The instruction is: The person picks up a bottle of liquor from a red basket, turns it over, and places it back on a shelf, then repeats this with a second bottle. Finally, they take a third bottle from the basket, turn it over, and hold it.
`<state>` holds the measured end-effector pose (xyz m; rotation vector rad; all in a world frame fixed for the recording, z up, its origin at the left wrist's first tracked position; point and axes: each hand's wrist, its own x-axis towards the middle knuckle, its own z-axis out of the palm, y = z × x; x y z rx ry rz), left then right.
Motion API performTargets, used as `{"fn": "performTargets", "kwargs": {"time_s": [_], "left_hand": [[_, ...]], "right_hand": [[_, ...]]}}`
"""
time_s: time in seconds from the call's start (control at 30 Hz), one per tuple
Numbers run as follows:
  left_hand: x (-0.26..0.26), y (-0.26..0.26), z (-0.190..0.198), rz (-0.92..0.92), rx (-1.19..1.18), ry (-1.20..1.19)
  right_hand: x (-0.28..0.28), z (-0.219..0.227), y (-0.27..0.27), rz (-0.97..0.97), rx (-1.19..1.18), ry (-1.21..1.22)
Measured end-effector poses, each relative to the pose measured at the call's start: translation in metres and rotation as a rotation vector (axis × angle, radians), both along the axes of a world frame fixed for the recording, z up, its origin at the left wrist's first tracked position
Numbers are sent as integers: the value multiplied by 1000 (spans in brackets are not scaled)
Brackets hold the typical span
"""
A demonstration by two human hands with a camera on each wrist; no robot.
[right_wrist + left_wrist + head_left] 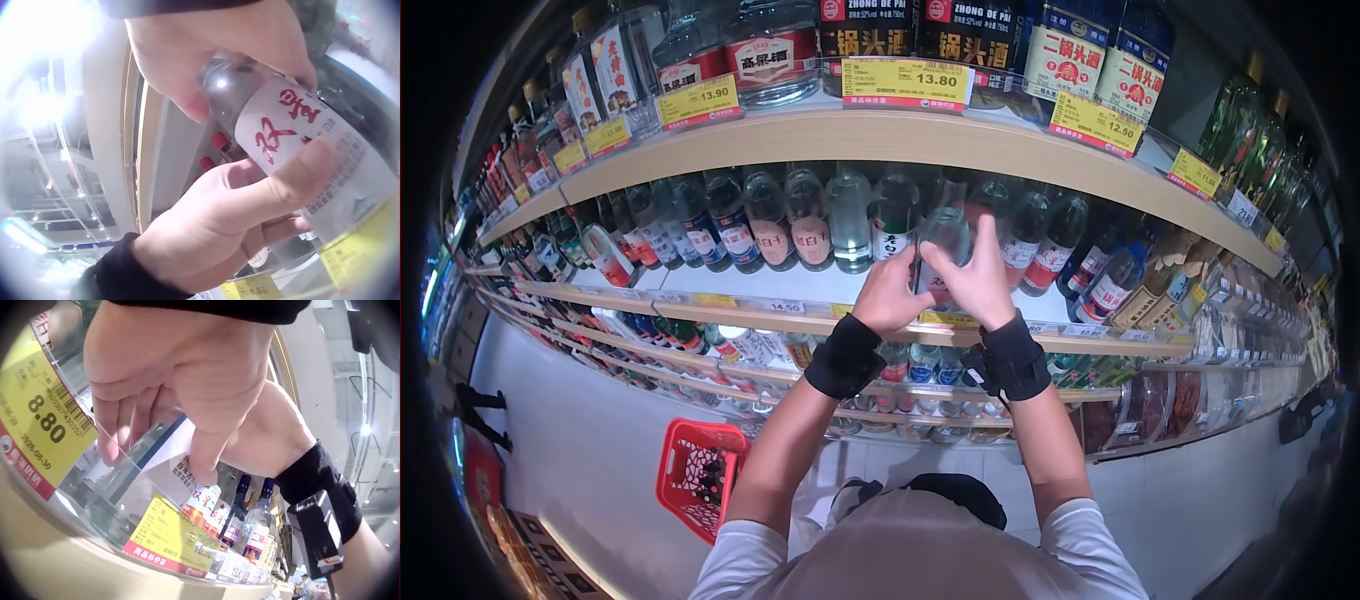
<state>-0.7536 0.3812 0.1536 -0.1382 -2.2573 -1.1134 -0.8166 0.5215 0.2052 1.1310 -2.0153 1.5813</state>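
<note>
Both hands are at a clear glass liquor bottle (pixel 947 232) on the middle shelf. My left hand (pixel 890 293) grips its body from the left, and its thumb lies across the white label (pixel 290 119) with red characters in the right wrist view. Around the bottle's shoulder, near the neck, curls my right hand (pixel 980 285). The bottle leans in the right wrist view. In the left wrist view its glass base (pixel 106 509) shows low behind the clear shelf-edge strip, close to a yellow price tag (pixel 169 540). The bottle's top is hidden by the right hand.
Rows of bottles (pixel 805 225) stand close on both sides. Above them, the upper shelf edge (pixel 820 140) overhangs, with boxed and bottled liquor on it. Lower shelves hold more bottles. A red shopping basket (pixel 672 480) with dark bottles stands on the floor at left.
</note>
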Motion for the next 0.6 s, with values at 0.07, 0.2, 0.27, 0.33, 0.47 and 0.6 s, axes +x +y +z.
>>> {"fn": "performTargets", "kwargs": {"time_s": [0.07,0.2,0.27,0.33,0.47,0.6], "left_hand": [[1,-1,1,37,-35,-84],[-3,-3,1,2,9,-133],[-2,-1,4,-20,39,-164],[2,-2,8,-66,74,-247],[3,-3,4,-198,242,-149],[2,-4,3,-212,246,-180]], "right_hand": [[0,-6,6,-21,4,28],[1,-25,12,-9,-4,-126],[6,-34,14,-32,29,-205],[7,-41,13,-52,27,-195],[9,-39,13,-44,45,-221],[6,-32,24,60,80,-258]]}}
